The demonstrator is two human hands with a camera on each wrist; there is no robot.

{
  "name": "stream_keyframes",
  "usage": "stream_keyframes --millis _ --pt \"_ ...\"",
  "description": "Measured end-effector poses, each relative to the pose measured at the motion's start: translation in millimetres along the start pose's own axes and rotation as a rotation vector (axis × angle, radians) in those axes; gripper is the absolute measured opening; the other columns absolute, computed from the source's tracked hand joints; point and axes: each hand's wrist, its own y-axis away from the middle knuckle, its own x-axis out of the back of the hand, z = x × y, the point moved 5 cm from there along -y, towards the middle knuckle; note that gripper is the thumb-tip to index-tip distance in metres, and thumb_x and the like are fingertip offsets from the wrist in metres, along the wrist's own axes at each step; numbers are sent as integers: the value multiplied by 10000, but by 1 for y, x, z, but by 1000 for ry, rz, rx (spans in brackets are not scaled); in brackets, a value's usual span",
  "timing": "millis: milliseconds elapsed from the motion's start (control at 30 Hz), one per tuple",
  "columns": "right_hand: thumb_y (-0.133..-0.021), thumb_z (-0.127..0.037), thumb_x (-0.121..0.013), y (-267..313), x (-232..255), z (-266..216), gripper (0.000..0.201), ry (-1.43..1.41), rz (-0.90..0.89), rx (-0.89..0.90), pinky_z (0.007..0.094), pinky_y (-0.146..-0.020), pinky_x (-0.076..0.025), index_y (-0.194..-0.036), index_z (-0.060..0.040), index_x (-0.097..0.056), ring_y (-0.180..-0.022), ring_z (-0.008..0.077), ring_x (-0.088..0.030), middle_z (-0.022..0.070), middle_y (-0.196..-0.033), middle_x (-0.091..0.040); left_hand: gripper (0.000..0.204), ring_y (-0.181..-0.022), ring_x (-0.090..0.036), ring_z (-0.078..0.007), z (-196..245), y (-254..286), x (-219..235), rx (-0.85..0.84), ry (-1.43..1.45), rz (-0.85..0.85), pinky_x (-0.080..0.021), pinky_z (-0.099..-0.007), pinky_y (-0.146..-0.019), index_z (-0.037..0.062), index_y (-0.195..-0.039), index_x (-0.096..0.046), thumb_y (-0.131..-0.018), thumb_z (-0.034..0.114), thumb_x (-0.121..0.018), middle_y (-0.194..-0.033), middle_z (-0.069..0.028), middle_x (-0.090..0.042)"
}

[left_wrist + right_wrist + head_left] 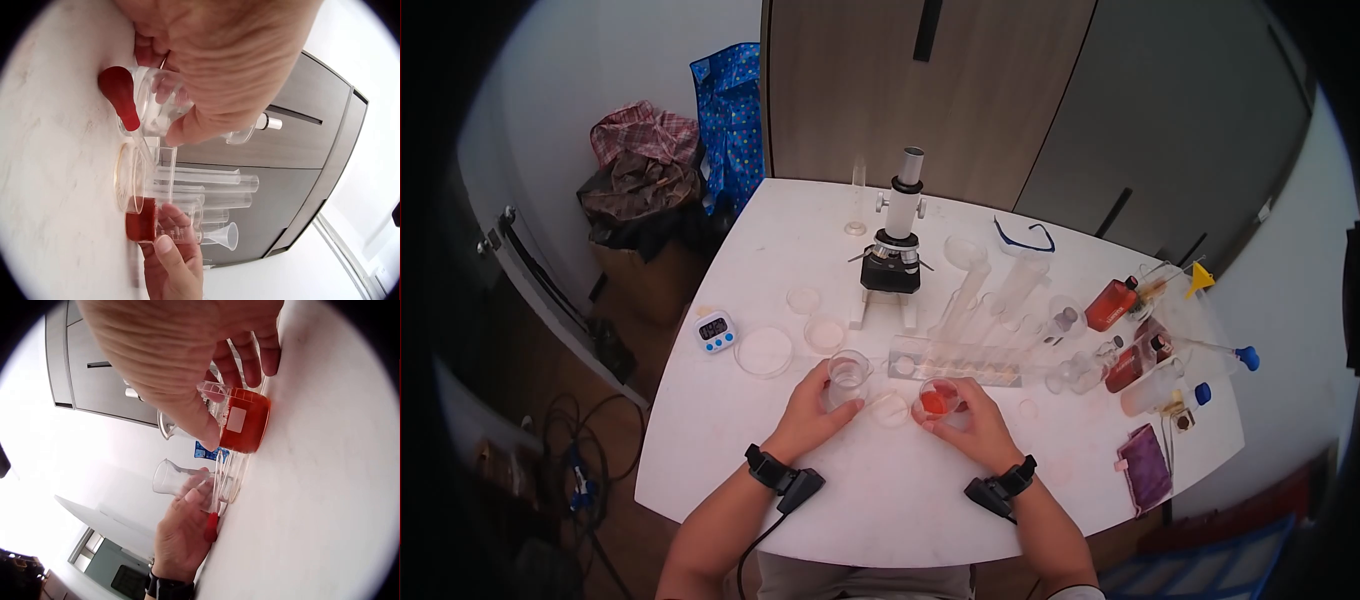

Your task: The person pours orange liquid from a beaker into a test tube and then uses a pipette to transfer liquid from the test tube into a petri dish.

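In the head view my left hand (805,412) holds a clear conical flask (850,368) at the table's middle, thumb on the near side and fingers round the far side. To its right, my right hand (975,425) grips a small glass beaker (936,400) of red liquid between thumb and fingers. Both vessels stand upright, low at the tabletop. Between them lies a shallow clear dish (128,178). A dropper with a red rubber bulb (119,97) lies there too, its glass stem reaching over the dish in the left wrist view.
Behind the hands stand a test tube rack (955,362) and a microscope (892,255). Several round dishes and a timer (715,332) lie left. Red bottles (1112,304), small flasks and a purple pouch (1147,468) crowd the right. Safety glasses (1025,240) rest at the back.
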Motion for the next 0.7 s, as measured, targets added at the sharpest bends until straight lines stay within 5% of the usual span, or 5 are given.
stream_keyframes --millis 433,600,700 --pt "-842 -272 -885 5 5 8 566 -20 54 -38 375 -931 -555 -1275 -60 -587 -1063 279 -717 122 -1162 -750 686 -1311 -582 -277 0 6 19 29 -88 58 -445 -402 -1126 38 -1449 -517 -789 56 -702 -1399 -143 -612" --pt "-836 -269 -889 5 11 12 546 -42 71 -66 368 -913 -559 -1246 -68 -590 -1053 269 -721 115 -1151 -754 407 -1164 -619 -201 -1 13 38 230 -141 223 -506 -353 -965 46 -1171 -612 -781 50 -726 -1192 -72 -664" --pt "-832 -266 -891 6 12 12 542 -35 83 -57 368 -905 -561 -1238 -71 -590 -1049 264 -722 110 -1142 -755 281 -1081 -650 -207 16 21 40 382 -322 56 -513 -350 -925 40 -1045 -655 -791 92 -764 -1043 -65 -691"
